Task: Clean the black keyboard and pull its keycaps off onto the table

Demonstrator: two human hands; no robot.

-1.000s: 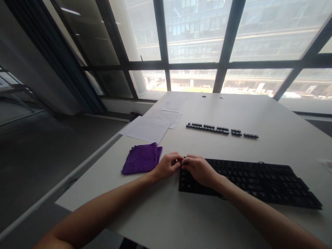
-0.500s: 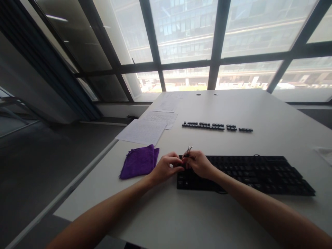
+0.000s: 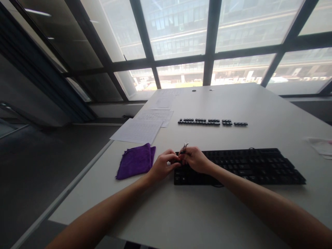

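Observation:
A black keyboard point(image 3: 241, 169) lies on the white table, its left end under my hands. My right hand point(image 3: 195, 159) is closed on a small keycap puller point(image 3: 184, 148), whose two silvery wire prongs stick up above the fingers. My left hand point(image 3: 163, 164) meets it over the keyboard's upper left corner, thumb and fingers bent together in a pinch. Whatever the left fingertips hold is too small and hidden to make out. Beyond the keyboard, loose black keycaps point(image 3: 199, 121) are lined up in rows with gaps between groups.
A folded purple cloth point(image 3: 135, 162) lies left of my left hand. Sheets of written paper point(image 3: 137, 130) run along the table's left edge. A crumpled white tissue or wrapper point(image 3: 321, 147) is at the far right. Large windows point(image 3: 178, 31) rise behind the white table point(image 3: 166, 214).
The view has shifted slightly, so everything sits a little further left and higher. Both hands stay together over the keyboard's left end, the wire prongs still pointing up.

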